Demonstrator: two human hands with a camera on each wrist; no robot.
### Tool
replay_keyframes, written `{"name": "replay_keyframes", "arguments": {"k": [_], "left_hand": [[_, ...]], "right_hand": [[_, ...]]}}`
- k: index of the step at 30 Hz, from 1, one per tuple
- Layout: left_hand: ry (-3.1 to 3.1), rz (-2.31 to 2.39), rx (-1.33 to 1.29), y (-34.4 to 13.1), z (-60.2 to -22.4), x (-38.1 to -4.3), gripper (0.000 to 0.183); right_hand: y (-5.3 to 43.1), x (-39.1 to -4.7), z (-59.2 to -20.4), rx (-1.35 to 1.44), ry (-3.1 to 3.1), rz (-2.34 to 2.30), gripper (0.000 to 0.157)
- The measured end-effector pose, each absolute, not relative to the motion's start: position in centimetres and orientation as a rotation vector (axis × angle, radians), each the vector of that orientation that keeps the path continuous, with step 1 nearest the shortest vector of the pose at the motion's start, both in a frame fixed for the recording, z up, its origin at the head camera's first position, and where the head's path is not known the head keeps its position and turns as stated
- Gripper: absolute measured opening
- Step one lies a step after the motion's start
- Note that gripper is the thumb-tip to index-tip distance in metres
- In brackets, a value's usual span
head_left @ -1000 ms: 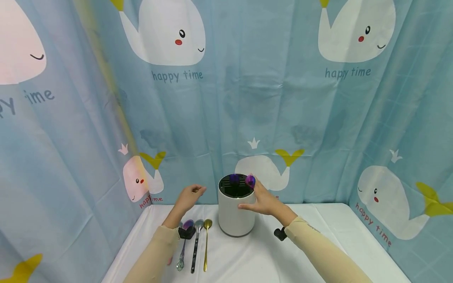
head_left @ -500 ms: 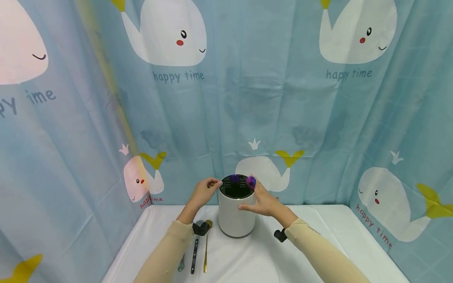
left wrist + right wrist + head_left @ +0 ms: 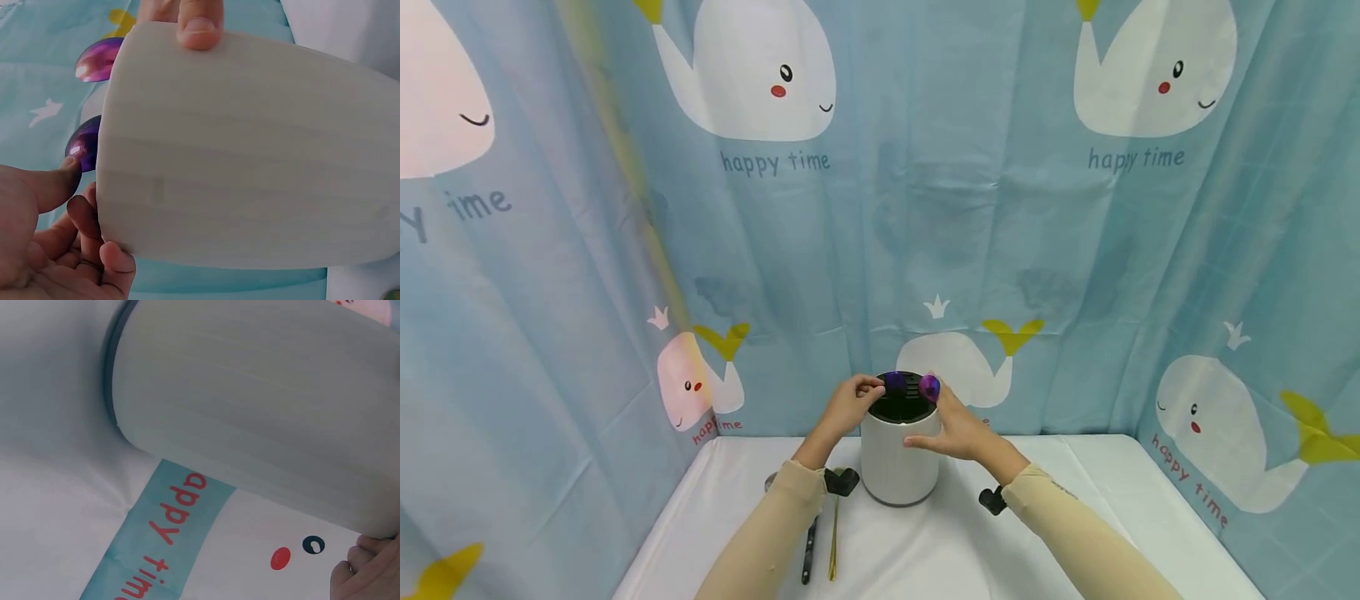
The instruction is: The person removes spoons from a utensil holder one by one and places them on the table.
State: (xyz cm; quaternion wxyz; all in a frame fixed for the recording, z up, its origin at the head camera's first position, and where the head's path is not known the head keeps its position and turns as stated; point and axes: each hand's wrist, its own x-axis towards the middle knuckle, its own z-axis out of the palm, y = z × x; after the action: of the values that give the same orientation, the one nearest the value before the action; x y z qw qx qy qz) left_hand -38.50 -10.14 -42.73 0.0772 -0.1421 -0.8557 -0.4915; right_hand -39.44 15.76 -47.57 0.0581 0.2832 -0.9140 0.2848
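Observation:
A white cylindrical utensil holder (image 3: 901,462) with a black slotted top stands upright on the table. Two shiny spoon heads stick out above it: a dark purple spoon (image 3: 86,142) and a pinkish-purple spoon (image 3: 99,60). My left hand (image 3: 852,402) is at the left of the rim. Its thumb overlaps the dark purple spoon in the left wrist view, its other fingers loosely bent beside the rim, apart from the thumb. My right hand (image 3: 957,427) grips the holder's right side near the top, thumb on the front wall, most fingers hidden behind.
On the white table (image 3: 1037,542), left of the holder, lie a gold spoon (image 3: 833,542) and a black-handled utensil (image 3: 808,552), partly covered by my left arm. Another spoon head (image 3: 771,480) peeks out behind the sleeve. A blue whale-print curtain (image 3: 820,275) surrounds the table.
My left hand has moved right, from beside the holder to its rim near the dark purple spoon. Its forearm now covers more of the spoons on the table. My right hand stays put.

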Motion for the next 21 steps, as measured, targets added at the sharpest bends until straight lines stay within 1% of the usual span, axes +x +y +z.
{"name": "replay_keyframes", "arguments": {"k": [8,21], "left_hand": [[-2.616,-1.393,-0.439,-9.93,-42.77,-38.67,0.028],[-2.584,-1.344,-0.490,-9.47,-42.77,-38.11,0.018]], "right_hand": [[15.59,-39.37,-47.60,0.845,-2.770,0.868,0.135],[15.59,-39.58,-47.90,0.844,-2.758,0.877,0.135]]}}
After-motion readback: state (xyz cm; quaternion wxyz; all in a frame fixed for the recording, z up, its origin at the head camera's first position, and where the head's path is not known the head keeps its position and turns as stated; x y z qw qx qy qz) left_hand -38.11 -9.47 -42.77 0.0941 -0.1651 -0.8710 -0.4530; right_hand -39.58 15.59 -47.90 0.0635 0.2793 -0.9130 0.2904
